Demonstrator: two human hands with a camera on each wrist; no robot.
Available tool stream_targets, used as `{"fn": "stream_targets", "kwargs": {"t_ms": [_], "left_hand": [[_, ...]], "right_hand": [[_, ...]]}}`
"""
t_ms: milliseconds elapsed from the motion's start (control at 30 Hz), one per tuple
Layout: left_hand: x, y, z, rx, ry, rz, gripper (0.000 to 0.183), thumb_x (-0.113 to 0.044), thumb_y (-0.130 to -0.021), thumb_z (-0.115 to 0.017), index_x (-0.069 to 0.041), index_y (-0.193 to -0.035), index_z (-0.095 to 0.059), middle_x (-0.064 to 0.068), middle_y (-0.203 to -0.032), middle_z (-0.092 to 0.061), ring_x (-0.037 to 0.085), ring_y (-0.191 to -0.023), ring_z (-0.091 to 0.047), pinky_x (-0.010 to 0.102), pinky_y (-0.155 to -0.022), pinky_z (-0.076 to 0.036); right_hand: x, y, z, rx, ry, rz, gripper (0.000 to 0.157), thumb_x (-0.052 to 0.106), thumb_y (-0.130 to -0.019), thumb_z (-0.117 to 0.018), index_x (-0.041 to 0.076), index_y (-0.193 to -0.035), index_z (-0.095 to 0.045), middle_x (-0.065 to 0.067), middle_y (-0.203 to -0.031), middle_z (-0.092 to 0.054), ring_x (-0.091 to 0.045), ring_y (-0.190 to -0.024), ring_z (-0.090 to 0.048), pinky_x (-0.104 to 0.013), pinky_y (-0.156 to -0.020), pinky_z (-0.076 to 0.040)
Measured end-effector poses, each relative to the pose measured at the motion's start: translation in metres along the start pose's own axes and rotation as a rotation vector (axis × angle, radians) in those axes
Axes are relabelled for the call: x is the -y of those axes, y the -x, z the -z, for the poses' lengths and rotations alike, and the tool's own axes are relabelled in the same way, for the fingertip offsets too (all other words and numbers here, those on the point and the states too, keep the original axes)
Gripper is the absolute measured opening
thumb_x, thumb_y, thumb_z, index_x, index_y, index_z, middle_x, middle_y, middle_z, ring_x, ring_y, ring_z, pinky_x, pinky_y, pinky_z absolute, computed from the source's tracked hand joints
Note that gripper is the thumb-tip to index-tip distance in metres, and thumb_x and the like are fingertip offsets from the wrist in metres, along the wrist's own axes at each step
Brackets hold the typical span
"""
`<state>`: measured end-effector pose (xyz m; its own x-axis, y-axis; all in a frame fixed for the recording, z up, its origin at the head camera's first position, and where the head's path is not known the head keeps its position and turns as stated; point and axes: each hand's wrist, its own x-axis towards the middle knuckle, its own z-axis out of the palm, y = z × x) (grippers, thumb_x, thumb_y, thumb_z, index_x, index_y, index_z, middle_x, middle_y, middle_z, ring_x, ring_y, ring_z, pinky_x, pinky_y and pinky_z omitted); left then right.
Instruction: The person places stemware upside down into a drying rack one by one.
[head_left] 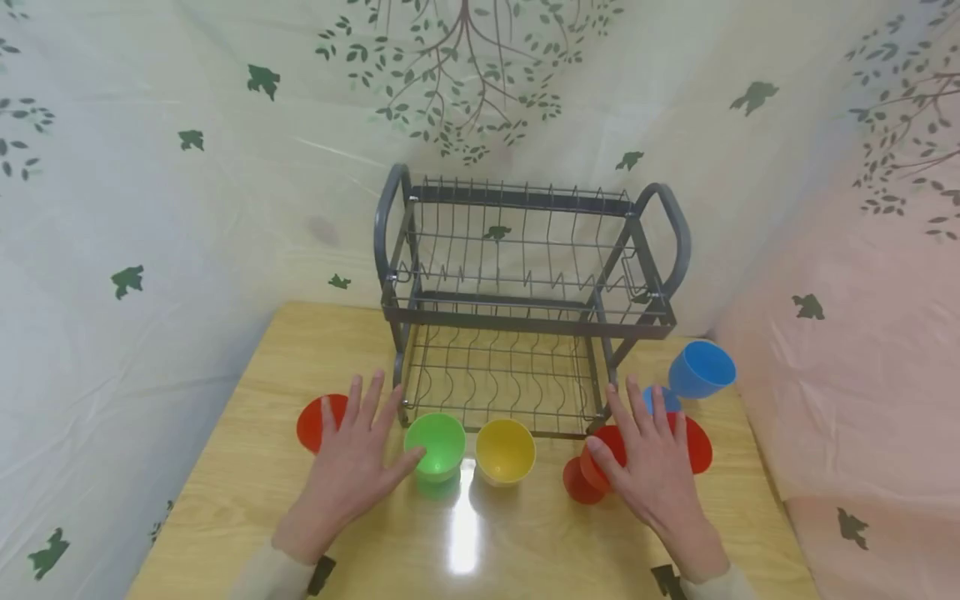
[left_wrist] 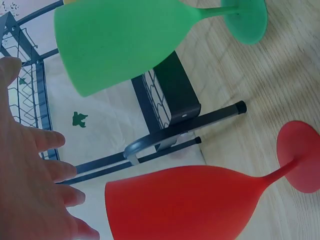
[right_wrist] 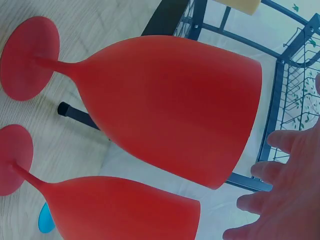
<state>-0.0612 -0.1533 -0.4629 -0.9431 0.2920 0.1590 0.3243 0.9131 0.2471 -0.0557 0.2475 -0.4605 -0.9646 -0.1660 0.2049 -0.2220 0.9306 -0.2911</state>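
Note:
My left hand (head_left: pixel 352 458) hovers with spread fingers over the table, between a red goblet (head_left: pixel 311 425) and a green goblet (head_left: pixel 435 446). In the left wrist view the green goblet (left_wrist: pixel 125 40) and the red goblet (left_wrist: pixel 185 205) stand apart from the fingers. A yellow goblet (head_left: pixel 506 452) stands right of the green one. Above two red goblets (right_wrist: pixel 170 105) (right_wrist: pixel 130 207) on the right, my right hand (head_left: pixel 656 475) also spreads its fingers and holds nothing. It partly hides both in the head view. Behind them is a blue goblet (head_left: pixel 702 370).
A dark two-tier dish rack (head_left: pixel 525 321) stands at the back of the wooden table (head_left: pixel 225 517), its wire shelves bare. Behind and beside the table hangs a pale cloth (head_left: pixel 315 150) printed with leaves and birds.

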Motion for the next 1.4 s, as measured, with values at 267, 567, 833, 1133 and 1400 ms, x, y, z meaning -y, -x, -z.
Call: {"fn": "stream_targets", "kwargs": {"t_ms": [267, 567, 833, 1133, 1400], "left_hand": [[-0.008, 0.0, -0.004, 0.007, 0.022, -0.015, 0.089, -0.064, -0.093, -0.062, -0.008, -0.159, -0.039, 0.02, -0.171, -0.017, 0.049, -0.155, -0.01, 0.078, -0.117, -0.008], [-0.019, -0.001, -0.01, -0.002, 0.074, -0.058, 0.091, -0.063, -0.091, -0.065, -0.009, -0.16, -0.039, 0.017, -0.172, -0.014, 0.047, -0.156, -0.011, 0.074, -0.119, -0.014], [-0.027, -0.003, -0.015, -0.015, 0.109, -0.102, 0.09, -0.06, -0.091, -0.068, -0.011, -0.16, -0.039, 0.013, -0.172, -0.014, 0.047, -0.155, -0.017, 0.064, -0.121, -0.023], [-0.032, -0.007, -0.02, 0.019, 0.114, -0.122, 0.085, -0.061, -0.092, -0.067, -0.019, -0.161, -0.04, 0.009, -0.171, -0.022, 0.04, -0.156, -0.02, 0.064, -0.122, -0.022], [-0.034, -0.013, -0.022, 0.049, 0.094, -0.174, 0.077, -0.059, -0.091, -0.067, -0.022, -0.156, -0.048, 0.008, -0.168, -0.032, 0.04, -0.154, -0.027, 0.064, -0.121, -0.026]], "right_hand": [[0.009, 0.003, -0.004, -0.01, -0.034, -0.009, 0.077, 0.053, -0.1, -0.056, 0.012, -0.162, -0.035, -0.02, -0.17, -0.021, -0.053, -0.154, -0.01, -0.078, -0.117, -0.01], [0.022, 0.004, -0.009, 0.004, -0.063, -0.015, 0.077, 0.054, -0.101, -0.053, 0.015, -0.164, -0.031, -0.02, -0.17, -0.02, -0.051, -0.155, -0.009, -0.078, -0.117, -0.011], [0.032, 0.002, -0.011, -0.002, -0.112, -0.022, 0.075, 0.051, -0.101, -0.053, 0.017, -0.165, -0.029, -0.017, -0.171, -0.018, -0.047, -0.156, -0.005, -0.078, -0.116, -0.013], [0.041, -0.001, -0.019, -0.022, -0.17, -0.008, 0.076, 0.048, -0.101, -0.054, 0.018, -0.165, -0.028, -0.015, -0.172, -0.017, -0.047, -0.157, -0.007, -0.078, -0.116, -0.012], [0.045, -0.002, -0.022, 0.001, -0.187, 0.012, 0.074, 0.048, -0.102, -0.052, 0.019, -0.165, -0.027, -0.012, -0.172, -0.015, -0.05, -0.155, -0.011, -0.079, -0.115, -0.013]]}}
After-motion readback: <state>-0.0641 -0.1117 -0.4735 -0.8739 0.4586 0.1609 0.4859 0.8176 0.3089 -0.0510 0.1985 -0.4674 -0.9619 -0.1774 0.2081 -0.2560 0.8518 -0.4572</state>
